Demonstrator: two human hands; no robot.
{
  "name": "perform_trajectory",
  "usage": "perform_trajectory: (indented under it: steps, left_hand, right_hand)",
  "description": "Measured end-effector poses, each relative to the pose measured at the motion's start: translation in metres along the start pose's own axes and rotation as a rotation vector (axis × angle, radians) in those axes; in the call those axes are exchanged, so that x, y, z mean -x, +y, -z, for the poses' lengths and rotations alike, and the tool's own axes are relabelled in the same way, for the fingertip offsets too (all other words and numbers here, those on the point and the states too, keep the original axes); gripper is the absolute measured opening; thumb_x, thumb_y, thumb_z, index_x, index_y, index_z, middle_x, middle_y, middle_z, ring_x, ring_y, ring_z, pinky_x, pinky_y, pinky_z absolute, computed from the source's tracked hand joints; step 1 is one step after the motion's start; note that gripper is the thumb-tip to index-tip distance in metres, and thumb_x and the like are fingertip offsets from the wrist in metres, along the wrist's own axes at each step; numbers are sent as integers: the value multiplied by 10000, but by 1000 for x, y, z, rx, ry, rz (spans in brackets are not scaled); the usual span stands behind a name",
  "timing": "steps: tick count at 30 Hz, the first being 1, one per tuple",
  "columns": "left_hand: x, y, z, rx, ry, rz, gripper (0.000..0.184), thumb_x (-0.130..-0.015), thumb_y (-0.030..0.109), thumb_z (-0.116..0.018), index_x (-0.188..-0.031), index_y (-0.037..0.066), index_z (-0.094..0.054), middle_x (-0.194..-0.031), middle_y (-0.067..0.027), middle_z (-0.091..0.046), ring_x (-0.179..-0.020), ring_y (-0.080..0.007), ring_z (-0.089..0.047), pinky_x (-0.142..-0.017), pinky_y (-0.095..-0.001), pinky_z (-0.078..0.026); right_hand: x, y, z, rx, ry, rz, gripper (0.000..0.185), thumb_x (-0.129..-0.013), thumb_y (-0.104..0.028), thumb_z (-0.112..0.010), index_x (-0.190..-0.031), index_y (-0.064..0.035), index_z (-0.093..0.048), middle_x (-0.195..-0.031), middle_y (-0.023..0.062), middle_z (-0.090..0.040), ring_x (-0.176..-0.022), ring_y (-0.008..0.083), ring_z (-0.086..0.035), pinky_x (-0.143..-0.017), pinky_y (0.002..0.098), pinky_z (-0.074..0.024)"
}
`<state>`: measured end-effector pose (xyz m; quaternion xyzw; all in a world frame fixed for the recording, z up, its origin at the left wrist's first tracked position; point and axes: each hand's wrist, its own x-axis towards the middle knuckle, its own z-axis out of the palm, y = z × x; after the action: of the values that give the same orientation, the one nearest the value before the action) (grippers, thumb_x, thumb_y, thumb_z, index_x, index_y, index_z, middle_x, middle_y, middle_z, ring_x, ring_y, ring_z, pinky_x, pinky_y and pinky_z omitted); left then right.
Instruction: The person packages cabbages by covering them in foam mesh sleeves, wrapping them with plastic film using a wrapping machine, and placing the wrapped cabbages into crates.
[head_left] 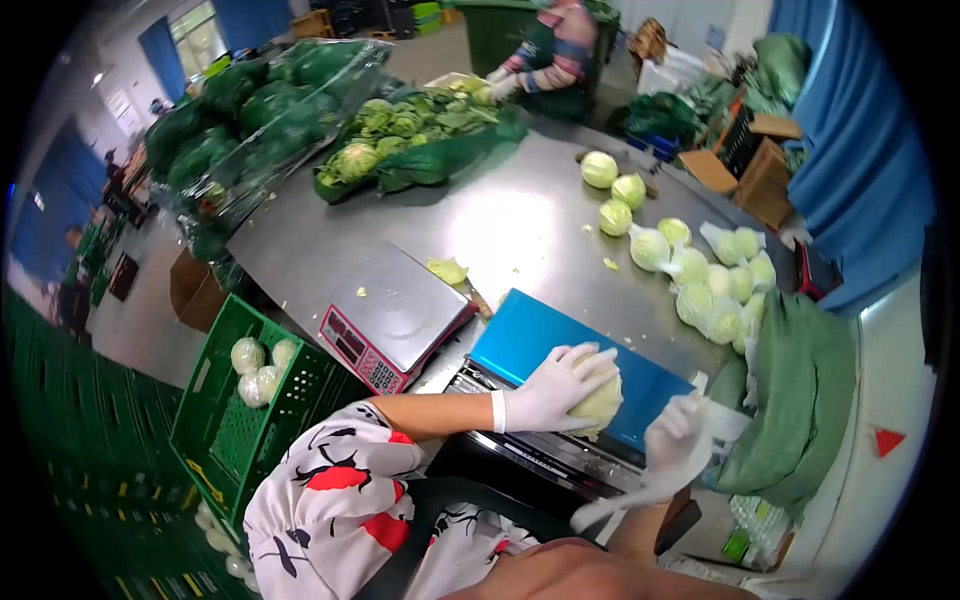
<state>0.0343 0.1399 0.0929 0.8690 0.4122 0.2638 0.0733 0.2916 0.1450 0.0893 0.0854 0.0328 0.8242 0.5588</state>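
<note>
My left hand [560, 390], in a white glove, is wrapped around a pale green cabbage [602, 402]. The cabbage sits at the near side of a blue flat-topped machine [530, 330]. To the right of it, my gloved right hand [676, 432] is raised with its fingers closed on a whitish strip [640, 497]. This strip trails down and left from the hand; whether it is film or netting I cannot tell. Left of the machine stands a scale [395, 315] with a red-edged keypad and a bare metal pan.
Several cabbages [650, 248], some in whitish wrapping, line the metal table's [480, 220] right side. A green crate [225, 400] with wrapped cabbages stands left. A green sack [440, 165] of cabbages lies at the back, near another person [560, 50]. Green cloth [800, 400] hangs at right.
</note>
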Motion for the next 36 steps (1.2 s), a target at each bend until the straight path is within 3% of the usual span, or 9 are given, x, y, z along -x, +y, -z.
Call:
perform_trajectory:
  steps: [8,13,15,18,21,27,31,34,36]
  left_hand:
    - [34,11,-6,343,105,215,832,-864,330,-703,-1517,29,-285,-1533,-241,-311,-1437,-423,-273,-1163,-479,-268]
    - [57,54,41,960,125,-25,776,-950,144,-625,-1563,-3,-174,-1534,-178,-373,-1414,-240,-369,-1171,-359,-274]
    - [60,63,31,1287,57,344,614,-965,135,-628,-1504,7,-363,-1295,-84,-632,-1124,-81,-558,-979,-259,-462]
    - [64,73,31,1370,153,425,290,-942,117,-653,-1194,-25,-679,-1081,-66,-729,-986,-60,-598,-898,-242,-494]
    - [66,57,18,1058,315,185,279,-935,114,-659,-1174,-26,-689,-1072,-73,-735,-971,-64,-609,-901,-247,-495]
    - [59,54,41,2108,15,314,261,-1041,226,-511,-1181,11,-560,-971,-10,-625,-838,-99,-595,-765,-248,-506]
    - [68,48,55,2064,-208,556,222,-1058,231,-464,-1110,39,-560,-906,6,-566,-797,-96,-567,-718,-218,-473]
    - [102,44,13,1068,-304,-170,368,-1034,163,-463,-1351,-12,-530,-1267,-72,-627,-1087,-179,-608,-932,-325,-484]
    - [114,44,-15,1596,-785,372,337,-1032,219,-480,-1224,-11,-636,-1097,-39,-670,-1014,-126,-592,-898,-295,-493]
  right_hand:
    - [24,59,-2,471,-46,-209,287,-992,-153,-583,-1198,45,-607,-964,111,-590,-797,157,-538,-738,276,-454]
    - [40,114,-40,2090,-296,478,229,-846,-36,-681,-1067,-21,-739,-1221,134,-650,-1265,296,-518,-1111,401,-353]
    - [44,132,-53,2672,-360,857,251,-855,-32,-663,-1095,-64,-732,-1174,116,-674,-1219,304,-557,-1118,399,-342]
    - [51,122,-40,2710,-500,928,232,-910,-59,-638,-1132,-19,-691,-1090,118,-687,-1114,294,-619,-1066,397,-412]
    - [59,125,-36,1661,522,413,211,-963,-67,-597,-1136,35,-660,-1048,119,-689,-1046,259,-653,-982,360,-482]
    - [80,97,-22,2417,-69,269,361,-927,-149,-665,-1220,49,-598,-1185,156,-658,-1045,265,-653,-904,359,-516]
    - [104,90,5,770,95,-593,403,-917,-233,-656,-1158,84,-597,-1124,171,-653,-948,232,-650,-831,300,-520]
    - [97,61,4,1048,-32,-166,537,-937,-429,-609,-1117,76,-576,-1071,196,-642,-1011,306,-624,-894,404,-506]
    - [91,61,-12,927,54,45,506,-985,-456,-538,-1121,28,-598,-1058,160,-651,-1017,289,-625,-912,424,-491]
